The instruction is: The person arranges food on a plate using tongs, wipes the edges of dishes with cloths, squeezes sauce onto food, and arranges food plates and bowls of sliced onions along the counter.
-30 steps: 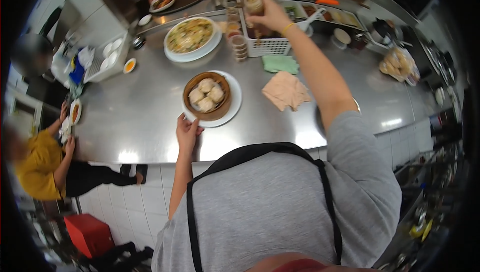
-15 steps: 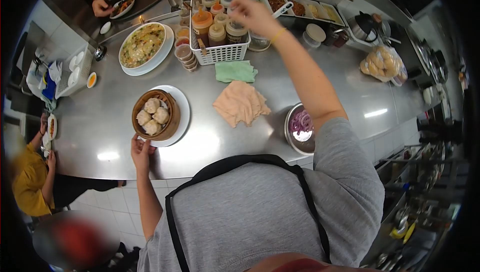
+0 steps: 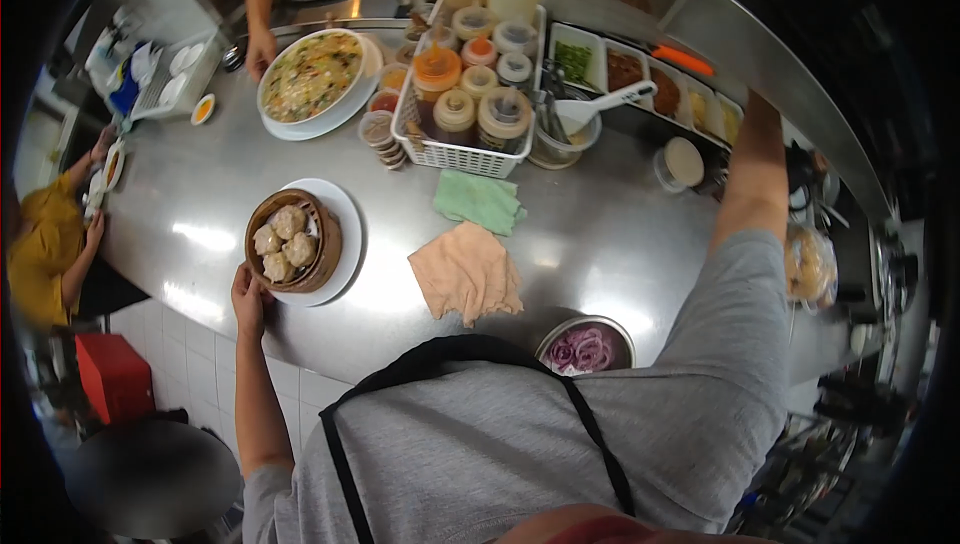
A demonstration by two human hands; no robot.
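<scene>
My left hand grips the near left edge of a white plate. A round bamboo steamer sits on that plate, with several dumplings inside it. My right arm stretches up to the far right, past the food trays. The right hand itself is hidden behind the steel shelf edge, so its fingers do not show. A peach cloth and a green cloth lie on the steel counter, right of the plate.
A white basket holds several sauce bottles. Beside it stands a tub with a white-handled utensil. Sliced onions fill a metal bowl. Another person's hand is at a large bowl of food. Topping trays line the back.
My right hand has left the sauce bottles and gone far right, out of sight. My left hand stays at the plate. The other person's hand has come to the large bowl.
</scene>
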